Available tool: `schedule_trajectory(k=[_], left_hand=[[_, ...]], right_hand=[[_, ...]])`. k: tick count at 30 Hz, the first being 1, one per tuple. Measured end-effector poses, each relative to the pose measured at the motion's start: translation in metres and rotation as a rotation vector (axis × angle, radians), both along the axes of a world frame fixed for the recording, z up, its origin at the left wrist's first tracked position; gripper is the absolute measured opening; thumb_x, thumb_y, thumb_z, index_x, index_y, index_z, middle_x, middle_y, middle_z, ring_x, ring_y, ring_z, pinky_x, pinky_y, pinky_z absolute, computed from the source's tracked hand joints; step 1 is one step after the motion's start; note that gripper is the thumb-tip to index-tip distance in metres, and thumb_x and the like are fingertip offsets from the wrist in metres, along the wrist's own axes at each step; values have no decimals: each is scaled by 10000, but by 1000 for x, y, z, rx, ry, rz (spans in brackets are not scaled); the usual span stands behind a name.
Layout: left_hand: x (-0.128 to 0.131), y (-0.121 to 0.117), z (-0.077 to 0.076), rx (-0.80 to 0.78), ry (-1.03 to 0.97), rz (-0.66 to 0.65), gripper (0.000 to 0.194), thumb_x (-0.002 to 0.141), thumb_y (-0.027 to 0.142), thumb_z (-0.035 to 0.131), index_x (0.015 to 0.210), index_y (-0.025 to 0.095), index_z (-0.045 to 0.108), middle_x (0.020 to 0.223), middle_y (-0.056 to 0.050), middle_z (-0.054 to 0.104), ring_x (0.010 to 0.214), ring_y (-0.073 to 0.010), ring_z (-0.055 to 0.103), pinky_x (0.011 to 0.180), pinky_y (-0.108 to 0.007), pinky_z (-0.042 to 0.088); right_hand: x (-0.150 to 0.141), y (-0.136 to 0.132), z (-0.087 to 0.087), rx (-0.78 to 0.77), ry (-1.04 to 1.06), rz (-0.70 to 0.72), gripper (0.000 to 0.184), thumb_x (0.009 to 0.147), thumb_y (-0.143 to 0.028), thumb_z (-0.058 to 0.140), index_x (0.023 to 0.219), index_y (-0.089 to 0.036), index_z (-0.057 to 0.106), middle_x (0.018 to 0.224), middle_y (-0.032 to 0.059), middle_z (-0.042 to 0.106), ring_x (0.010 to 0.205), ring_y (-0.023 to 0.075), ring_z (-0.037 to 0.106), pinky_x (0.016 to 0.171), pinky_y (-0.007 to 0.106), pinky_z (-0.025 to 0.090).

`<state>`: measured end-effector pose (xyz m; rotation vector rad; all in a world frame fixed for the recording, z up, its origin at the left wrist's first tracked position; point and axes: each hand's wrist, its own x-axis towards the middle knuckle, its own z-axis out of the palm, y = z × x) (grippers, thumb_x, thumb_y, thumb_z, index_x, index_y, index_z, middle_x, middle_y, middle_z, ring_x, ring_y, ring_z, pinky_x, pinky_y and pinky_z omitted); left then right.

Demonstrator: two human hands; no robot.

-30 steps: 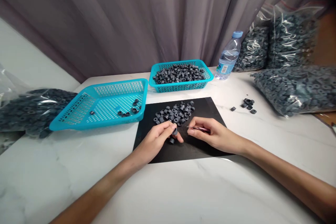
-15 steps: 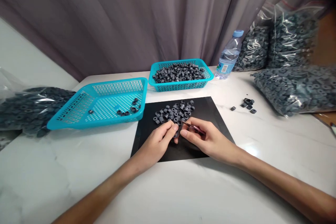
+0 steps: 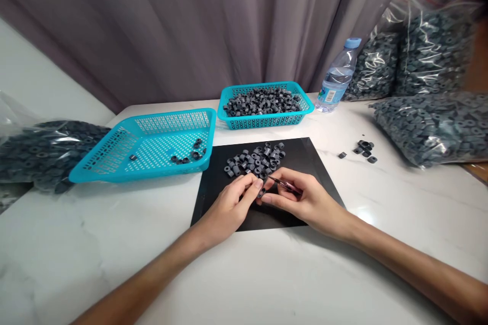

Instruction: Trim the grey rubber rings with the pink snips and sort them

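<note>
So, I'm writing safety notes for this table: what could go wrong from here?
The slim tool in the right hand might nick the left hand, as its tip sits close to those fingers. The small ring held there could slip and get lost in the pile of similar pieces just beyond.

head-worn view, facing forward and down, close above both hands (image 3: 269, 203)

Left hand (image 3: 235, 202): palm down, thumb and fingers pinched. Right hand (image 3: 301, 198): fingers curled, fingertips close to the left's. Both forearms angle inward from the lower corners, wrists nearly straight.
</note>
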<state>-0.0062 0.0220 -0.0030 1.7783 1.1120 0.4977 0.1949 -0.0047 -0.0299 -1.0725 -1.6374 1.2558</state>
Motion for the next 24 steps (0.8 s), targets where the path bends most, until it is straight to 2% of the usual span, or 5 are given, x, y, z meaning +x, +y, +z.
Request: schedule_trajectory(k=[9,11,14,17,24], left_hand=[[-1,0,0,-4,-21,-7,355,1039,428,412,772,207,487,769,21,507,771,-170,504,746,-294,395],[-1,1,0,8,-6,-4,360,1039,428,413,763,208,483,762,21,506,769,-172,504,743,-294,388],[-1,1,1,1,-19,-17,368,1044,431,403,766,207,490,783,14,543,795,-178,524,763,-294,388],[-1,0,1,9,-19,-20,380,1046,435,398,759,207,496,774,15,552,782,-176,524,758,-293,384],[0,0,2,7,3,39,390,1025,467,448,743,205,510,744,22,577,740,-171,533,712,-289,378]], right_hand=[[1,-1,3,22,-73,-11,341,916,-536,676,1008,-208,651,642,-72,301,582,112,288,522,252,265],[3,-1,4,69,-110,-28,357,968,-550,589,1023,-206,667,649,-51,385,591,123,353,538,257,315],[10,-1,6,225,-210,-61,389,1072,-463,394,1059,-208,688,773,12,571,697,156,511,660,282,423],[16,0,5,465,-370,-76,346,1090,-332,367,1148,-207,683,848,47,635,800,185,576,764,317,454],[17,-2,-2,811,-625,-151,288,1058,-243,460,1210,-149,685,822,61,669,751,189,545,671,314,445]])
